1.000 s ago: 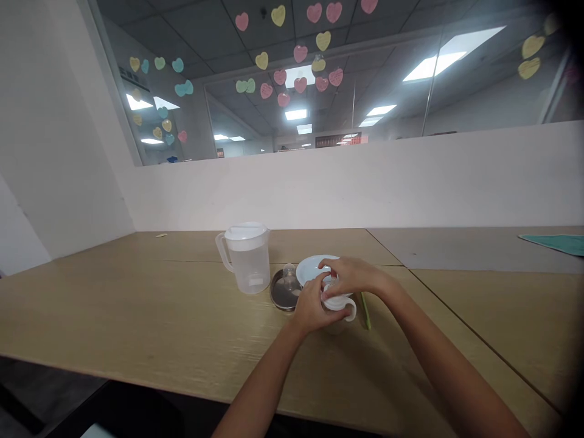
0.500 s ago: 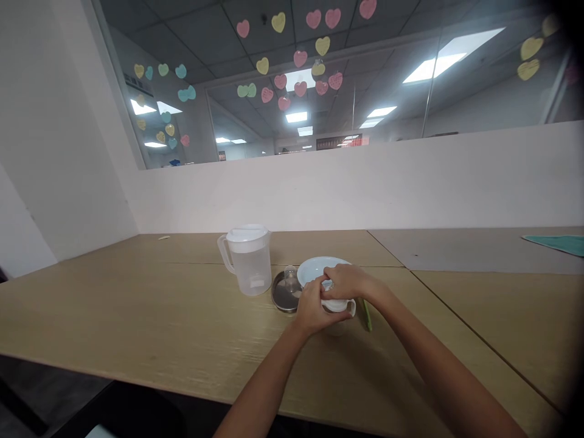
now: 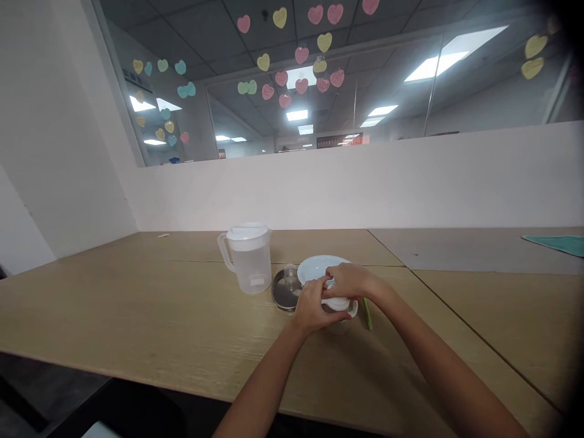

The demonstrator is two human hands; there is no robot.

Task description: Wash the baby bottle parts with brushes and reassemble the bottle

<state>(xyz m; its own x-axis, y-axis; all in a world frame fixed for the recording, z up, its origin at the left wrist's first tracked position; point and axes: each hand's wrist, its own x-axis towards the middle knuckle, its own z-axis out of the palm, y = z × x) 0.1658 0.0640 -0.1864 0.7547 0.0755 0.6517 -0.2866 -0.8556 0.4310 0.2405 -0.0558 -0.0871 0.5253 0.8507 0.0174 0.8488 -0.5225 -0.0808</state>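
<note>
In front of me is a small container with a white top (image 3: 336,303), a looped handle (image 3: 353,309) at its right and a see-through lower part (image 3: 337,327). My left hand (image 3: 312,307) is wrapped round its side, thumb stretched along the near side below the white top. From above, my right hand (image 3: 349,281) grips the upper part with bent fingers. Both hands' fingertips meet over the container, so what lies under them is hidden. Just behind stands a pale blue-white plate or bowl (image 3: 314,266), partly covered by my hands.
Left of my hands sits a round dark metal pan (image 3: 280,298) with a clear domed piece (image 3: 290,277) in it. A lidded clear pitcher (image 3: 250,261) stands further left. A green stick-like thing (image 3: 367,315) lies at the right. A teal cloth (image 3: 556,244) rests far right.
My hands stay on the container. The looped handle has shifted slightly to the right, and the right hand's fingers have moved a little over the top. The view has tilted slightly.
</note>
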